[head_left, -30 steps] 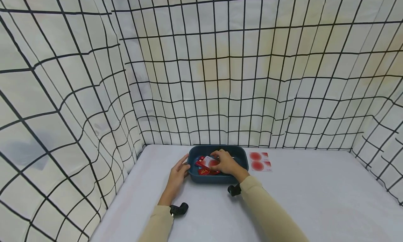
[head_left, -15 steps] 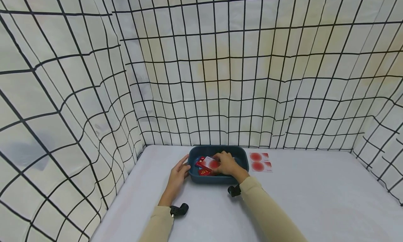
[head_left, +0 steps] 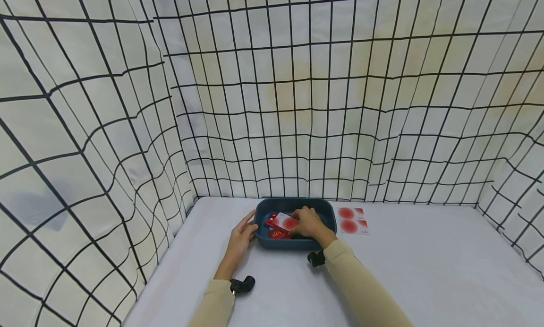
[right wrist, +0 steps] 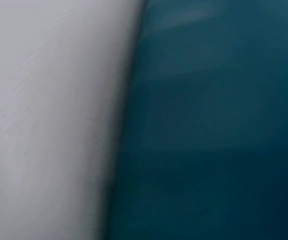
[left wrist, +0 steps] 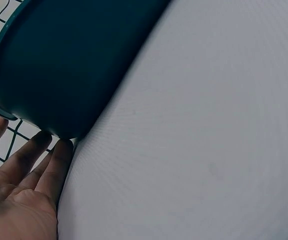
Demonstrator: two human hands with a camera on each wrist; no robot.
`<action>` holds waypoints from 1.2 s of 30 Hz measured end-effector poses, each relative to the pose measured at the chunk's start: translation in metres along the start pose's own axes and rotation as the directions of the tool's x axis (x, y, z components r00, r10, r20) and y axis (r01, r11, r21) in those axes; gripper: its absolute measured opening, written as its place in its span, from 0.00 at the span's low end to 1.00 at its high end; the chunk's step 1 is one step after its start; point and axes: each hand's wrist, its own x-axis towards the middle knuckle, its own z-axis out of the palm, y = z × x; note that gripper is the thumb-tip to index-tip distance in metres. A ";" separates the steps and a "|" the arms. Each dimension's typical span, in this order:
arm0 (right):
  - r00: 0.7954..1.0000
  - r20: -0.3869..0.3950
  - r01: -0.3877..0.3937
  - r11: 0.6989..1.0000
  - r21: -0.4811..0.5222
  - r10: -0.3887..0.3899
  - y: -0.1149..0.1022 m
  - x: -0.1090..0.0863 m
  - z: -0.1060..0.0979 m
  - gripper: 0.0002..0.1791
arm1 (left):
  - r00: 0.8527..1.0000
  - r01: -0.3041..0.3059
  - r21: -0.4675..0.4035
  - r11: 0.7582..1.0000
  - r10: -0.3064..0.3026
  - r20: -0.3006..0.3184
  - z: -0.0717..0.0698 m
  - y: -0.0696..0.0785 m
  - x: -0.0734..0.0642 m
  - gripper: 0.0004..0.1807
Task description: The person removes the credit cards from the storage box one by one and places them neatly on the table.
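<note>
A dark blue plastic bin (head_left: 289, 243) stands on the white table, with several cards inside. My left hand (head_left: 239, 242) rests against the bin's left end; in the left wrist view its fairly straight fingers (left wrist: 56, 167) touch the bin wall (left wrist: 73, 65). Inside the bin, my right hand (head_left: 309, 223) pinches the right end of a white card with a red disc (head_left: 284, 221), thumb on the near edge and fingers on the far edge. Below that card lies a red card marked VIP (head_left: 276, 234). The right wrist view holds only the blurred bin wall (right wrist: 209, 110), without the hand.
Two white cards with red discs, a far one (head_left: 351, 213) and a near one (head_left: 354, 227), lie on the table just right of the bin. Behind the table (head_left: 425, 261) rises a white sheet with black netting (head_left: 297, 105), which also runs along both sides.
The right hand's fingers have drawn slightly right and nearer along the white card, which stays about in place. The left hand has not moved on the bin.
</note>
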 end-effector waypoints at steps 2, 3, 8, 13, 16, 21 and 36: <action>1.000 -0.002 0.003 1.000 0.001 -0.003 0.001 0.000 0.000 0.33 | 1.000 -0.006 0.001 1.000 0.006 0.004 0.000 0.000 0.000 0.27; 1.000 -0.003 0.006 1.000 0.001 -0.006 0.001 0.001 0.000 0.32 | 1.000 -0.008 0.003 1.000 0.008 0.005 0.000 0.000 0.000 0.27; 0.999 -0.013 0.033 0.999 -0.008 -0.033 0.001 0.002 0.001 0.31 | 1.000 -0.002 -0.007 1.000 0.002 0.004 0.000 0.000 0.000 0.27; 0.998 -0.029 0.061 0.998 -0.016 -0.061 0.001 0.002 0.001 0.31 | 1.000 0.002 -0.008 1.000 -0.002 -0.003 0.000 0.000 -0.001 0.27; 0.997 -0.042 0.066 0.998 -0.008 -0.067 0.000 0.002 0.000 0.32 | 1.000 -0.003 0.001 1.000 0.003 -0.006 0.000 0.000 -0.001 0.27; 0.996 -0.056 0.071 0.997 0.008 -0.071 -0.001 0.000 -0.001 0.32 | 1.000 -0.008 0.012 1.000 0.008 0.000 -0.001 0.000 -0.001 0.27; 0.993 -0.073 0.100 0.988 0.121 -0.092 -0.003 -0.003 -0.003 0.31 | 1.000 -0.003 0.007 1.000 0.003 0.001 0.001 0.002 -0.002 0.26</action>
